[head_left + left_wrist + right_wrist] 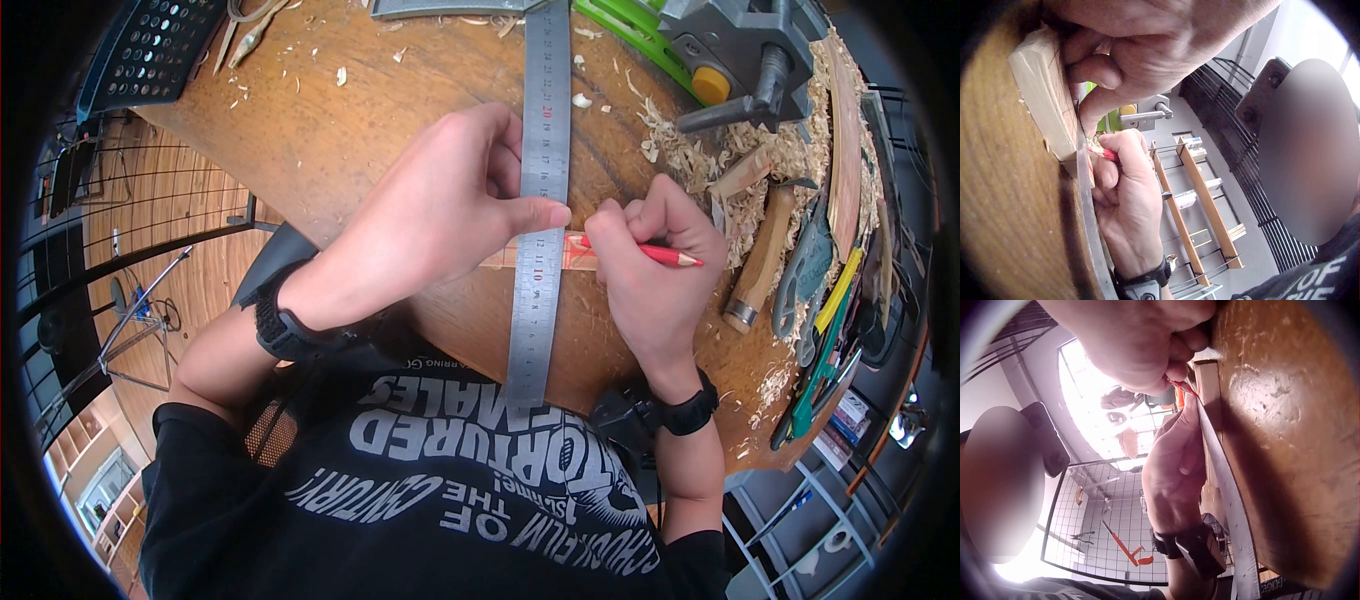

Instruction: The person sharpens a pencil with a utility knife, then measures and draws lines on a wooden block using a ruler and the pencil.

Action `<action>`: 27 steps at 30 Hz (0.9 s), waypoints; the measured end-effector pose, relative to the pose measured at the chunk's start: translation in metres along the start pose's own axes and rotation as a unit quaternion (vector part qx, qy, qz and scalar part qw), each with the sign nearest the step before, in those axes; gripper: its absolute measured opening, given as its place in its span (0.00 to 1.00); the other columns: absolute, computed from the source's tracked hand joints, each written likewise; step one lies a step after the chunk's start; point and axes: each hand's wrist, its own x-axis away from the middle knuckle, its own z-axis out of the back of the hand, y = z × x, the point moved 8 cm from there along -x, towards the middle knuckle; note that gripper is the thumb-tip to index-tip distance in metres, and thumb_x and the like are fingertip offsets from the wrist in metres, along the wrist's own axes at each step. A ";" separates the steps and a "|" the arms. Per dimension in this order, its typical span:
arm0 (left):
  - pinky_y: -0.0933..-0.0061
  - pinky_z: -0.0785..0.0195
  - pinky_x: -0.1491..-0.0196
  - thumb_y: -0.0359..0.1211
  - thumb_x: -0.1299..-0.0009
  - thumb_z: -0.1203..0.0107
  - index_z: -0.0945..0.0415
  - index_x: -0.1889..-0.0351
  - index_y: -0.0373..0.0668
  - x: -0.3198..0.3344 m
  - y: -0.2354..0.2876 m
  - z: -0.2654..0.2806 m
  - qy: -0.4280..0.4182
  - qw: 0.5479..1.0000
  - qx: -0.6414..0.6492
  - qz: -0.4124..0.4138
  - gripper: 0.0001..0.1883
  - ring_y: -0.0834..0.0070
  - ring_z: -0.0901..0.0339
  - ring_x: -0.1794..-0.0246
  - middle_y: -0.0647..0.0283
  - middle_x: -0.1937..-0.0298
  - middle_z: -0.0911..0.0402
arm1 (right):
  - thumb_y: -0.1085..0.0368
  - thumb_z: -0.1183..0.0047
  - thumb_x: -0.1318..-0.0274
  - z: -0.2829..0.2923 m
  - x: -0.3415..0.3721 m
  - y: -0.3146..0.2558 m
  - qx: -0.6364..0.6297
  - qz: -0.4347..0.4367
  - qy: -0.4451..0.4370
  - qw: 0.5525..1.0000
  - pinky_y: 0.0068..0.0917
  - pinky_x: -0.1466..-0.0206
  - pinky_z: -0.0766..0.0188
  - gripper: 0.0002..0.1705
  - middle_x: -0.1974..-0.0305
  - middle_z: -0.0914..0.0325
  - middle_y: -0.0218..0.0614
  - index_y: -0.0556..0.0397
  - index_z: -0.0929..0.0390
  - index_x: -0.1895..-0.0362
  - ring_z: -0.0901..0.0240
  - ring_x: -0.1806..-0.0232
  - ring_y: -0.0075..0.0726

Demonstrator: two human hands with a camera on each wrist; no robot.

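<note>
A long steel ruler lies across a wooden block with drawn lines on its upper face. My left hand holds the ruler, its thumb pressed on the scale and its fingers bent at the ruler's left edge. In the left wrist view, the pale side of the block shows beneath that hand. My right hand grips a red pencil just right of the ruler. The pencil's tip meets the ruler's edge over the block in the right wrist view; in the head view my fingers hide that end.
A grey metal vise and a green tool stand at the back right. Wood shavings surround a wooden-handled tool. Several hand tools lie along the right edge. A dark perforated tray sits at the back left.
</note>
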 end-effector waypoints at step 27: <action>0.83 0.33 0.66 0.26 0.40 0.34 0.29 0.58 0.34 0.000 0.001 0.000 0.003 1.000 0.003 -0.005 0.16 0.86 0.26 0.71 0.69 0.72 0.22 | 0.80 0.45 0.55 -0.001 0.001 -0.001 0.000 0.015 -0.027 1.000 0.15 0.78 0.48 0.20 0.85 0.46 0.19 0.54 0.44 0.84 0.49 0.78 0.09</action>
